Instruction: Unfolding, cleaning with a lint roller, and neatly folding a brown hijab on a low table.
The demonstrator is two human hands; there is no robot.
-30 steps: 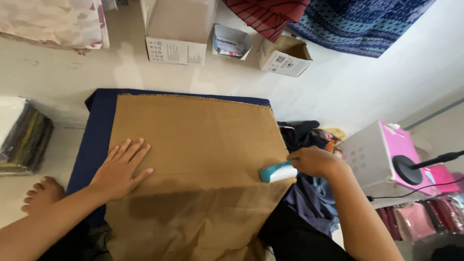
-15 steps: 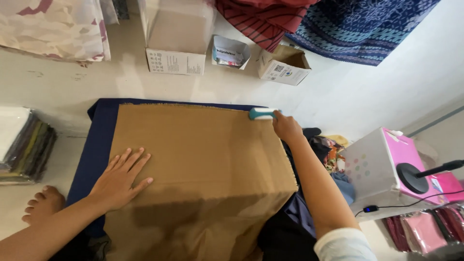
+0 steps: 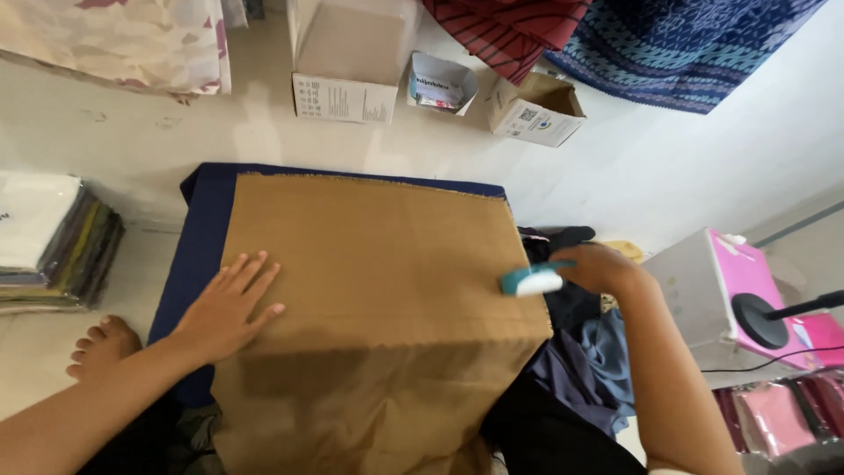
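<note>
A tan-brown cloth [image 3: 369, 264] lies spread over a dark blue pad [image 3: 189, 255] on the floor. My left hand [image 3: 227, 305] rests flat on the cloth's left part, fingers spread. My right hand [image 3: 600, 266] grips a small teal and white handheld tool [image 3: 530, 281], whose head touches the cloth's right edge about halfway down.
Three open cardboard boxes [image 3: 352, 62] stand at the far side on the pale floor. Folded fabrics in plastic [image 3: 53, 242] are stacked at left, near a bare foot [image 3: 101, 345]. A white and pink box [image 3: 716, 286], a black stand [image 3: 763, 318] and dark clothes [image 3: 571, 352] sit at right.
My right hand ran the teal tool from mid right edge up to the cloth's far right corner, then back down to mid edge. My left hand stayed flat on the cloth.
</note>
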